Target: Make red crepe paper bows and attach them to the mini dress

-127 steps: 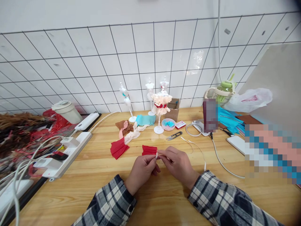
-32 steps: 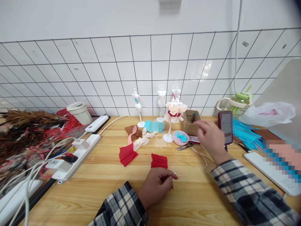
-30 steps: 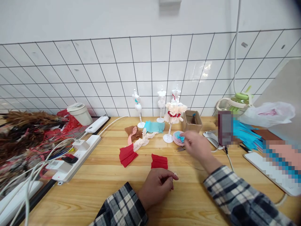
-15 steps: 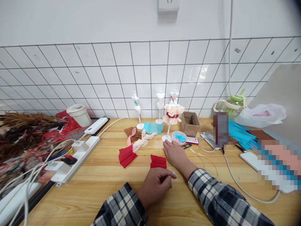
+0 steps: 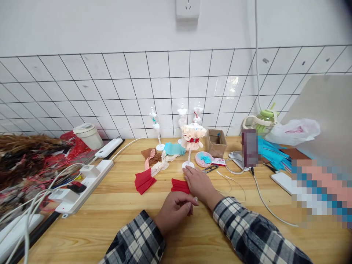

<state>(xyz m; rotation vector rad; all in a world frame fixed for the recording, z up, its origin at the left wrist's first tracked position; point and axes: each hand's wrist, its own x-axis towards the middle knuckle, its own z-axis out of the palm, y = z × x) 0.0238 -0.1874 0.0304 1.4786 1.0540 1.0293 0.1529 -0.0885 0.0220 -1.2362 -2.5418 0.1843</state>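
A white power strip point(image 5: 85, 187) lies between 9 and 10 o'clock from the left hand point(image 5: 174, 211). That hand is half curled, a small pale bit point(image 5: 195, 199) at its forefinger; whether pinched, I cannot tell. At its 12 o'clock lies a pleated red cloth point(image 5: 179, 186). The right hand point(image 5: 200, 185) lies flat, fingers stretched out, below a mannequin point(image 5: 194, 136) at 12 o'clock; snips point(image 5: 211, 168) at 1.

I am viewing a white-tiled wall point(image 5: 158, 66) with dark joints, catching glare at right; a socket point(image 5: 188, 11) is sitting above a wooden desk point(image 5: 90, 227).
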